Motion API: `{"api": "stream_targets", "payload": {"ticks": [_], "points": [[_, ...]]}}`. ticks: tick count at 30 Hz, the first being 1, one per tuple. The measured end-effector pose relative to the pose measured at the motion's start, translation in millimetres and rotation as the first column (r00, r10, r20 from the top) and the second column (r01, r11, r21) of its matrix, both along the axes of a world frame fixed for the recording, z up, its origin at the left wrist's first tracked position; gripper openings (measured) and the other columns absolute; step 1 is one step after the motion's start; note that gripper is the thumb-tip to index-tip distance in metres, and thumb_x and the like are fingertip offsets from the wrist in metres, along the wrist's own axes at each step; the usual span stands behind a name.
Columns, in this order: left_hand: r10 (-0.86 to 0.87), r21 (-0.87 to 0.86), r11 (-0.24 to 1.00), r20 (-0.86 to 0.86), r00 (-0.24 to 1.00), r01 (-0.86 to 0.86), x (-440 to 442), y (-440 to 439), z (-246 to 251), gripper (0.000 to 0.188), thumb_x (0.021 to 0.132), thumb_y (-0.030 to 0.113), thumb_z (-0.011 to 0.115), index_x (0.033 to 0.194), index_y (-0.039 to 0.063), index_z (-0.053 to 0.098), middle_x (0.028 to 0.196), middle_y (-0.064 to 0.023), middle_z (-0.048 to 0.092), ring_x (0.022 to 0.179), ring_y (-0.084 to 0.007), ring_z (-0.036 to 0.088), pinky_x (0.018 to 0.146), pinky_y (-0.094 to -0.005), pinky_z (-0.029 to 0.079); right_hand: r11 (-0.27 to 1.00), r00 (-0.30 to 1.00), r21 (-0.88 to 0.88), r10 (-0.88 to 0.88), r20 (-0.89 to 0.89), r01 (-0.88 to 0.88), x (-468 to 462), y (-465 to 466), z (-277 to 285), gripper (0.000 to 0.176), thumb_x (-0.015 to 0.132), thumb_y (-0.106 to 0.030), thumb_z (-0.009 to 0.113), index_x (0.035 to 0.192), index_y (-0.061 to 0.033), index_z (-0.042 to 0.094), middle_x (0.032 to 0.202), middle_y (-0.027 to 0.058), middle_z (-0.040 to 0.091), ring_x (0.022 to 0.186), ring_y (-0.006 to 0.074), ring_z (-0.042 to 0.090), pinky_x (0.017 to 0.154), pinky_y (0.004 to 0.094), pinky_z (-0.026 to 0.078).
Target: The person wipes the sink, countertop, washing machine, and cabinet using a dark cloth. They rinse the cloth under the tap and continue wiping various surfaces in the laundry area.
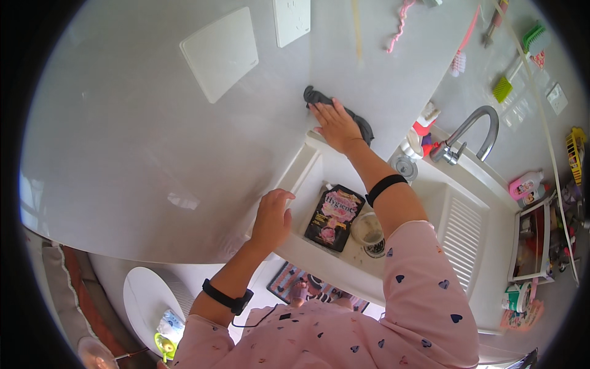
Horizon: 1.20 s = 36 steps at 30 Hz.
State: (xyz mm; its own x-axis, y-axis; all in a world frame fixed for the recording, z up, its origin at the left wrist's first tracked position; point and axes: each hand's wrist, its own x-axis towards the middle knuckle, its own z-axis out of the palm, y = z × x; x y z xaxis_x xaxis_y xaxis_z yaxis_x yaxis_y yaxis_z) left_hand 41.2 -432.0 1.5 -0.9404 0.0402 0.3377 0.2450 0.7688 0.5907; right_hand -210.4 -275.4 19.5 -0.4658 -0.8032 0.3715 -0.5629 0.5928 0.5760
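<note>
My right hand (339, 128) lies flat over a dark grey cloth (364, 128), pressing it against the grey wall above the sink's back left corner. The cloth is bunched, and its ends stick out past my fingers and beside my wrist. Over the left rim of the white sink (299, 170) is my left hand (273, 221), fingers loosely bent and nothing in them. Whether it touches the rim or wall I cannot tell. A black refill pouch (333, 219) with pink flowers lies in the basin, next to a clear round container (367, 229) by the drain (374, 249).
A chrome faucet (465, 133) rises behind the sink, with a glass jar (405, 167) to its left. The ribbed drainboard (465, 240) is at right, beside pink and clear bottles (526, 185). Brushes (503, 88) hang on the wall. Wall switch plates (222, 54) are at upper left.
</note>
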Motion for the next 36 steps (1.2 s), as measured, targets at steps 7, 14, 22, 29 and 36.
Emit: {"api": "stream_targets", "payload": {"ticks": [7,14,22,29,36], "points": [[-0.128,0.037,0.991,-0.021,0.992,0.129,-3,20,-3,0.038,0.076,-0.006,0.056,0.111,0.008,0.051,0.115,-0.0148,0.050,0.113,-0.0359,0.045,0.098,-0.0411,0.036,0.989,0.907,-0.144,0.024,0.420,0.040,56,57,-60,0.047,0.091,-0.015,0.046,0.137,-0.0090,0.042,0.139,0.0103,0.045,0.130,0.0233,0.040,0.111,0.0407,0.027],[-0.336,0.768,0.560,0.554,0.762,-0.311,-33,78,11,0.053,0.095,0.033,0.051,0.140,0.012,0.033,0.139,-0.0145,0.042,0.129,-0.0315,0.037,0.105,-0.0505,0.030,0.546,0.701,-0.733,0.328,0.633,0.406,122,92,-8,0.028,0.076,0.005,0.056,0.102,-0.0024,0.063,0.096,0.0146,0.066,0.090,0.0337,0.062,0.077,0.0384,0.050],[-0.901,0.735,-0.158,0.166,0.401,-0.659,-58,163,-8,0.053,0.095,0.052,0.036,0.118,0.006,0.051,0.115,-0.0142,0.057,0.111,-0.0422,0.052,0.098,-0.0617,0.038,-0.044,0.219,-0.361,0.860,0.461,0.932,189,150,24,0.032,0.080,-0.002,0.054,0.112,-0.0004,0.059,0.095,0.0082,0.062,0.079,0.0154,0.060,0.068,0.0296,0.052],[-0.767,0.723,-0.056,0.411,0.493,-0.689,-88,246,-23,0.026,0.097,0.023,0.044,0.116,0.006,0.050,0.110,-0.0123,0.060,0.099,-0.0279,0.059,0.078,-0.0413,0.055,0.532,0.539,-0.402,-0.125,0.833,0.745,164,284,30,0.043,0.085,-0.030,0.064,0.119,-0.0039,0.058,0.124,0.0153,0.054,0.113,0.0304,0.050,0.093,0.0380,0.044],[-0.708,0.677,-0.022,0.508,0.490,-0.736,-87,278,-25,0.027,0.095,0.022,0.050,0.115,0.005,0.054,0.114,-0.0122,0.060,0.102,-0.0269,0.058,0.081,-0.0443,0.051,0.681,0.623,0.013,-0.677,0.392,0.732,53,381,15,0.069,0.080,-0.037,0.070,0.136,-0.0058,0.044,0.150,0.0177,0.026,0.142,0.0335,0.016,0.110,0.0491,0.026]]}}
